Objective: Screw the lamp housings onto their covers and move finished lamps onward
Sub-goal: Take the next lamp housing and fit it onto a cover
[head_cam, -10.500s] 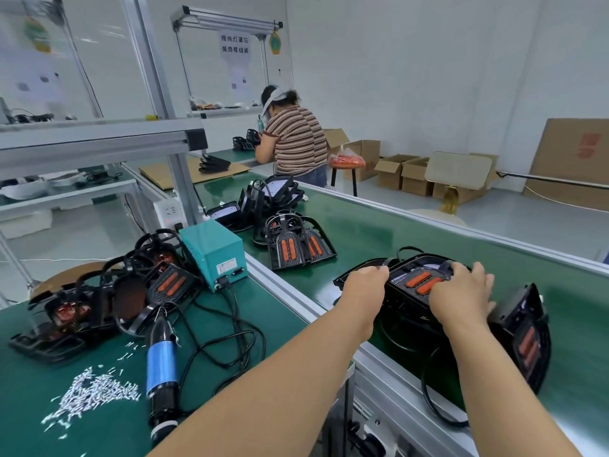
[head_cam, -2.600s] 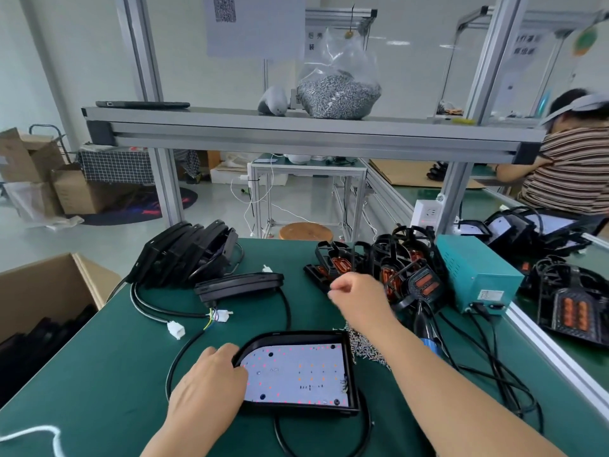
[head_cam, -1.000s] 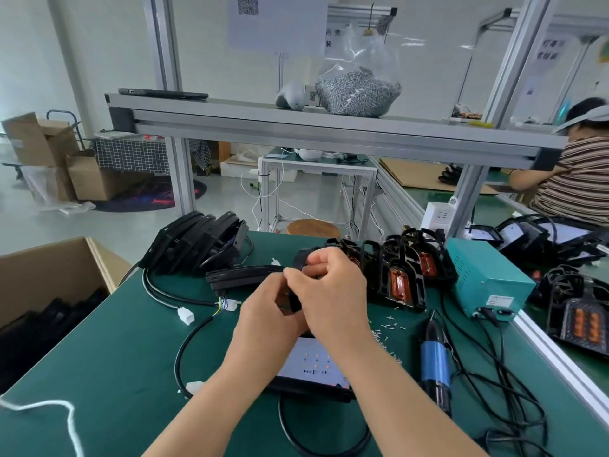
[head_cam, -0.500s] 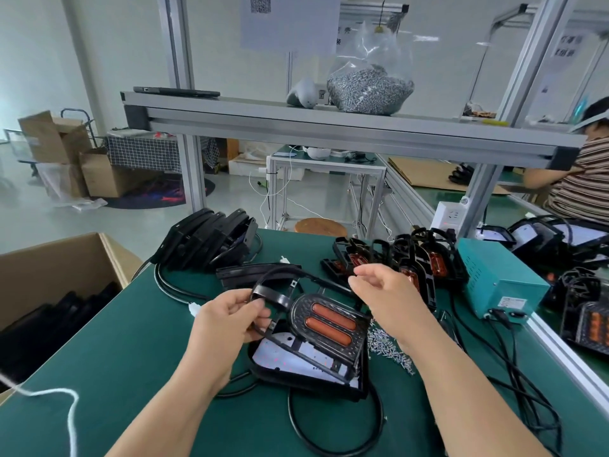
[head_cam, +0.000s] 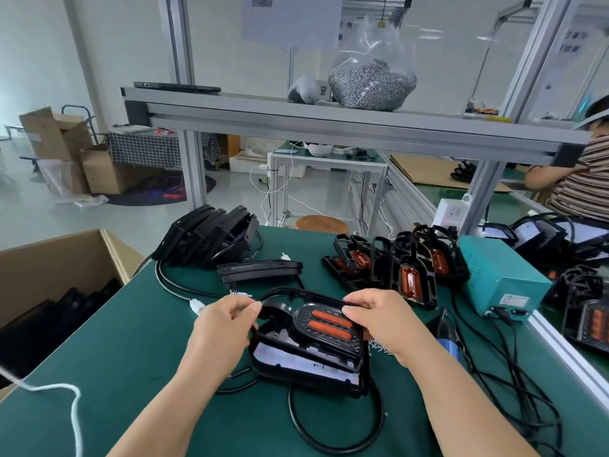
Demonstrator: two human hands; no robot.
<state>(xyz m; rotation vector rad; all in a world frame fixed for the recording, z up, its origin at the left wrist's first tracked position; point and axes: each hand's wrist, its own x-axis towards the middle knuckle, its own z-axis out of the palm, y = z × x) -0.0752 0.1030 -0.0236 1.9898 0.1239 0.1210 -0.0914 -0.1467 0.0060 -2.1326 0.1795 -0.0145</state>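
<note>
A black lamp housing (head_cam: 324,328) with two orange inserts is held tilted over a black cover (head_cam: 306,366) whose white LED panel faces up on the green bench. My left hand (head_cam: 224,328) pinches the housing's left bracket arm. Gripping the housing's right edge is my right hand (head_cam: 385,323). The housing's near edge rests on the cover while its far side stands raised. A blue electric screwdriver (head_cam: 449,338) lies just right of my right hand, partly hidden by it. Loose screws (head_cam: 379,346) lie scattered beside the cover.
More housings (head_cam: 402,263) stand at the back right, a stack of covers (head_cam: 211,237) at the back left, one cover (head_cam: 260,270) lying alone. A teal power box (head_cam: 497,278), tangled cables (head_cam: 514,384), a cardboard box (head_cam: 49,291) at left, another person (head_cam: 580,179) at far right.
The housing has come lower and closer over the cover. Both hands have shifted nearer with it, my right hand now on its right edge.
</note>
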